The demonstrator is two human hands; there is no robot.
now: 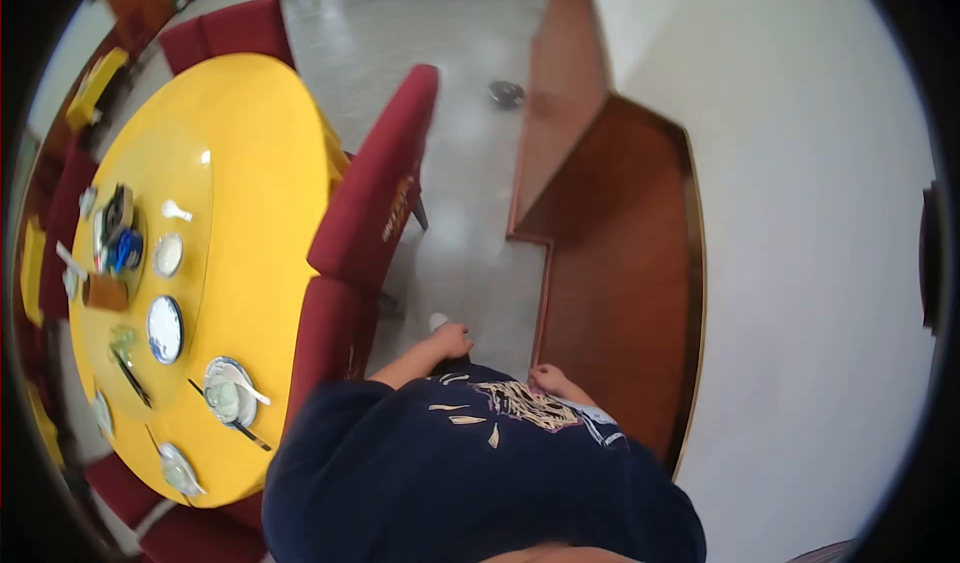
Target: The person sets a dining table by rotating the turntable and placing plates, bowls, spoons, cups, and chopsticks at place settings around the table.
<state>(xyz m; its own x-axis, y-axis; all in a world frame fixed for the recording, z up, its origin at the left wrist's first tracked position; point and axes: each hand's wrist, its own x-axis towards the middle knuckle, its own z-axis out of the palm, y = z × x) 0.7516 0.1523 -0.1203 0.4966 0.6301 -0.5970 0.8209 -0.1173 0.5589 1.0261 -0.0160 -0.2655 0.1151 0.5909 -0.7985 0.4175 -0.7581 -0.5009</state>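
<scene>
Hand clearance, right edge of tabletop [270, 193]
Keep left hand [453, 341] clear of red chair [333, 328]; right hand [547, 378] near torso. Both partly curled; contents indiscernible.

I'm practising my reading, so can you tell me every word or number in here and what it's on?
There are no words or numbers I can read here.
Red chair beside the yellow table: pale marks, maybe writing, too blurred to read.
Dark shirt: a pale printed picture; I can't make out any letters.
</scene>
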